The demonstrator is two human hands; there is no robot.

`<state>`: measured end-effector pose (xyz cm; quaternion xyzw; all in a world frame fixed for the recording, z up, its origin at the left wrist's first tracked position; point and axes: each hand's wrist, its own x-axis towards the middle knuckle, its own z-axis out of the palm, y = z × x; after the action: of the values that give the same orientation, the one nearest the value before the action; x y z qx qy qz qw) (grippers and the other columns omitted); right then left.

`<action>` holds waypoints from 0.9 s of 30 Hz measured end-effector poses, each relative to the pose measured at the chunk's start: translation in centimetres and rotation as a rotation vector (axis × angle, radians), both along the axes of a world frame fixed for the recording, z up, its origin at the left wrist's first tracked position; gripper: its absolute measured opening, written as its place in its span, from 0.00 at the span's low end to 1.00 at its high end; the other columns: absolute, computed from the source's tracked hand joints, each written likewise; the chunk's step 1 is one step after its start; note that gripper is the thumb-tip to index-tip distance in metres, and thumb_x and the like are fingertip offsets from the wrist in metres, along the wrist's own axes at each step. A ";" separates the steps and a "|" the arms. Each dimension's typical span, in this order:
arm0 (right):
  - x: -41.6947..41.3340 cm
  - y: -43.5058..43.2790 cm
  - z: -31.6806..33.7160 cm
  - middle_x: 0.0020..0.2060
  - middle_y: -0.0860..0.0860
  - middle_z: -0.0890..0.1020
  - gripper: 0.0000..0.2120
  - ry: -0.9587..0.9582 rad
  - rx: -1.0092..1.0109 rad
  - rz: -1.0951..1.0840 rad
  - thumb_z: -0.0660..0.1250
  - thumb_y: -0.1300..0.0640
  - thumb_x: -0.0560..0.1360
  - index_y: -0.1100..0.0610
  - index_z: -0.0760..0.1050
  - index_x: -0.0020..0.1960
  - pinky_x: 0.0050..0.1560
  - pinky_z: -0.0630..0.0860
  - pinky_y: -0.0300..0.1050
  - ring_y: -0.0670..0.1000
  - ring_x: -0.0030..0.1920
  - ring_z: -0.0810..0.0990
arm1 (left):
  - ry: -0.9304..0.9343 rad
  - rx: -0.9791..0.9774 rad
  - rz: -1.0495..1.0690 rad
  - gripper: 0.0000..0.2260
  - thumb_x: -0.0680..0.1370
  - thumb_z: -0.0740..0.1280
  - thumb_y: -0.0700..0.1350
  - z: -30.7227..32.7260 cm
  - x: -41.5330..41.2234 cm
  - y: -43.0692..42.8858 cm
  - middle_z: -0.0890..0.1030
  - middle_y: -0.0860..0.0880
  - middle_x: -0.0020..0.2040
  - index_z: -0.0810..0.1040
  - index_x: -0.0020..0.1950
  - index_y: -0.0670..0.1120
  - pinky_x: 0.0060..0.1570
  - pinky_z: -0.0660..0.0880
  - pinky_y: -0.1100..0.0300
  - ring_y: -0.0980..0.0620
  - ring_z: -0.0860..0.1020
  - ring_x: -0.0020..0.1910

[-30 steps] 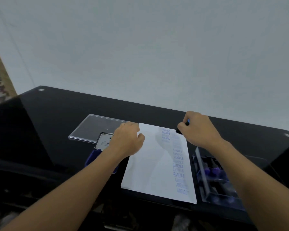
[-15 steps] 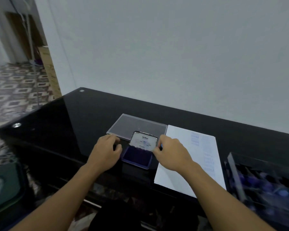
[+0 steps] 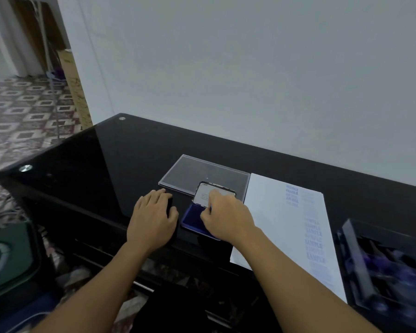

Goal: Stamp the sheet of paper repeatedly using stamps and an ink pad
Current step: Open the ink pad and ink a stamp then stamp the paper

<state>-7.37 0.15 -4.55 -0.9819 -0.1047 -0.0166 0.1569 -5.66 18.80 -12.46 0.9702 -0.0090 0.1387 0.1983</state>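
The open ink pad has a dark blue inking surface and a raised lid, and lies on the black table just left of the paper. My right hand is over the pad with its fingers curled round a stamp. Only a blue sliver of the stamp shows, pressed down at the pad. My left hand rests on the table just left of the pad, fingers relaxed and holding nothing. The white sheet of paper carries a column of blue imprints down its right side.
A clear plastic lid lies flat behind the ink pad. At the right edge stands a clear box of stamps, blurred. The glossy black table ends at a near edge below my wrists, with patterned floor to the left.
My right hand left the top of the paper and came left onto the ink pad with the stamp. My left hand shifted from the paper's edge to the table left of the pad. The view swung left.
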 end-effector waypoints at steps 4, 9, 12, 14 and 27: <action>-0.6 0.6 -1.4 0.47 0.54 0.84 0.05 -0.062 0.034 -0.009 0.60 0.54 0.79 0.51 0.63 0.48 0.37 0.76 0.46 0.55 0.41 0.79 | -0.003 0.010 0.010 0.20 0.81 0.59 0.51 0.1 -0.1 -0.2 0.69 0.49 0.74 0.71 0.71 0.48 0.76 0.57 0.48 0.50 0.64 0.75; -0.3 0.7 -1.5 0.46 0.55 0.83 0.06 -0.063 0.035 -0.015 0.60 0.55 0.79 0.51 0.62 0.48 0.36 0.71 0.46 0.55 0.40 0.77 | 0.000 0.024 0.023 0.19 0.80 0.58 0.51 0.1 -0.1 -0.3 0.70 0.49 0.73 0.71 0.70 0.48 0.75 0.58 0.47 0.49 0.65 0.74; 0.1 0.7 -1.5 0.45 0.54 0.83 0.05 -0.048 0.041 -0.022 0.59 0.55 0.79 0.51 0.63 0.47 0.37 0.72 0.46 0.53 0.38 0.75 | -0.010 0.028 0.022 0.19 0.80 0.59 0.51 0.2 -0.1 -0.4 0.71 0.49 0.72 0.71 0.70 0.48 0.75 0.58 0.47 0.49 0.65 0.73; 0.3 0.7 -1.5 0.44 0.53 0.83 0.05 -0.042 0.056 -0.029 0.59 0.55 0.79 0.51 0.63 0.47 0.38 0.75 0.47 0.53 0.38 0.76 | -0.009 0.029 0.023 0.19 0.80 0.59 0.51 0.1 -0.1 -0.4 0.71 0.49 0.72 0.71 0.70 0.48 0.75 0.58 0.47 0.50 0.65 0.73; -0.1 0.7 -1.4 0.47 0.54 0.83 0.06 -0.031 0.074 -0.018 0.59 0.56 0.80 0.51 0.61 0.47 0.35 0.68 0.43 0.53 0.40 0.74 | -0.024 0.030 0.033 0.18 0.79 0.60 0.51 0.1 -0.1 -0.5 0.72 0.50 0.70 0.72 0.68 0.49 0.74 0.61 0.48 0.50 0.67 0.72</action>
<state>-7.50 0.81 -5.94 -0.9760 -0.0977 -0.0370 0.1911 -5.72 18.33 -12.39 0.9713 0.0026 0.1535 0.1815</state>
